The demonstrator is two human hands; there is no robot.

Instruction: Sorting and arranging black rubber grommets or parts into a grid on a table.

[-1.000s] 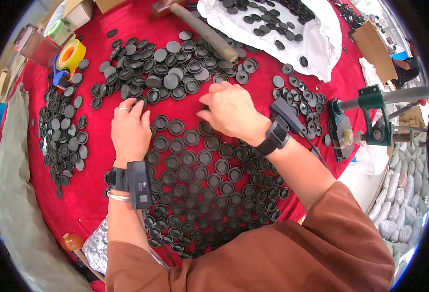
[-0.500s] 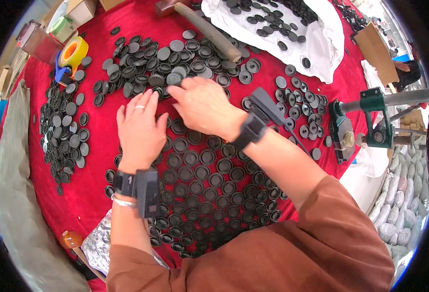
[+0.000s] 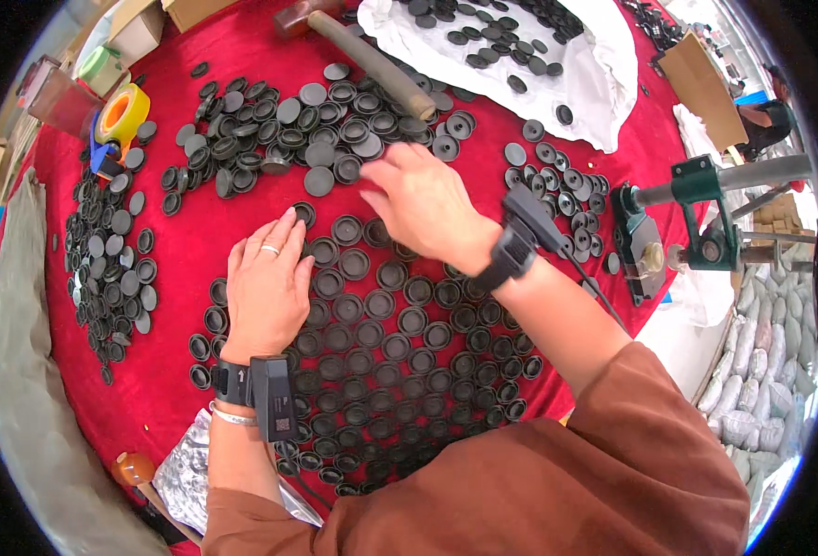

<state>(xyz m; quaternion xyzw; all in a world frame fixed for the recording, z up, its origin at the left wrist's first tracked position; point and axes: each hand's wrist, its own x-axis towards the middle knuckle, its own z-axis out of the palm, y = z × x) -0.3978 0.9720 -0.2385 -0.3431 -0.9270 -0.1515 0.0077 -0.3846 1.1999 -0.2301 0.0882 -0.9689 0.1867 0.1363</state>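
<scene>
Bright even daylight, soft faint shadows, strong fisheye bending toward black rim, slight motion blur at fingertips

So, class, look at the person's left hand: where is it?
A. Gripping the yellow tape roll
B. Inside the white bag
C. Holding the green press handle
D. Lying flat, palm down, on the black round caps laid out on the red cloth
D: the left hand lies palm down, fingers spread, on the black caps set out on the red cloth.
</scene>
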